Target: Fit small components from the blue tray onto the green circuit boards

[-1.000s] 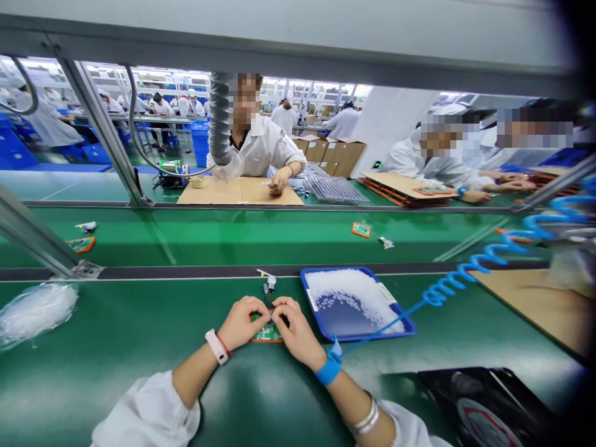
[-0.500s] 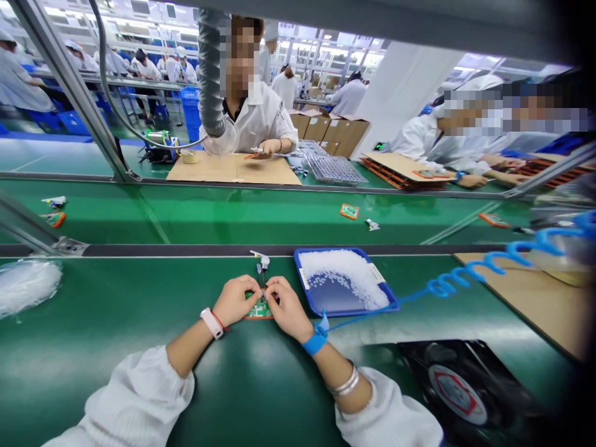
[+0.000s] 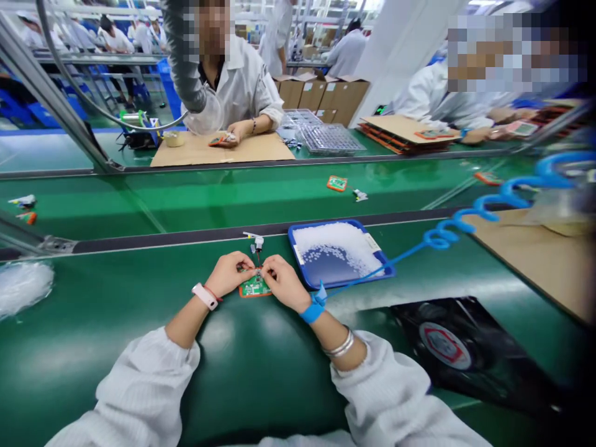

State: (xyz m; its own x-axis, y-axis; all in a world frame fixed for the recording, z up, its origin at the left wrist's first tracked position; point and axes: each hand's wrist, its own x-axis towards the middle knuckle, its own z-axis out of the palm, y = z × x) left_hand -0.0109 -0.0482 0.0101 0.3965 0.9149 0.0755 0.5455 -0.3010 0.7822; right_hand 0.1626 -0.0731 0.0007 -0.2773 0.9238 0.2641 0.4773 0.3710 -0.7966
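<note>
On the green work surface lies a small green circuit board (image 3: pixel 254 287) with an orange frame. My left hand (image 3: pixel 229 273) is closed at its upper left edge, thumb and fingertips drawn together. From the other side my right hand (image 3: pixel 285 284) pinches at the upper right edge, fingertips close to those of the left. Whatever small piece the fingers hold is too tiny to make out. Dark thin wires (image 3: pixel 259 258) run from between the fingertips up to a small white and black part (image 3: pixel 257 242) with a pale stick-like end, lying just beyond the board.
A blue tray (image 3: pixel 326 273) of small white pieces stands right of my hands. A coiled blue cord (image 3: pixel 437 238) runs to my right wristband. At the right lies a black fan-like unit (image 3: pixel 447 345). Boards (image 3: pixel 337 183) lie on the green strip ahead; a co-worker (image 3: pixel 242 87) sits opposite.
The view has shifted, so the bench appears higher in the picture. Both my hands stay at the board's upper edge. The co-worker opposite now holds an orange-framed board lower, over the cardboard.
</note>
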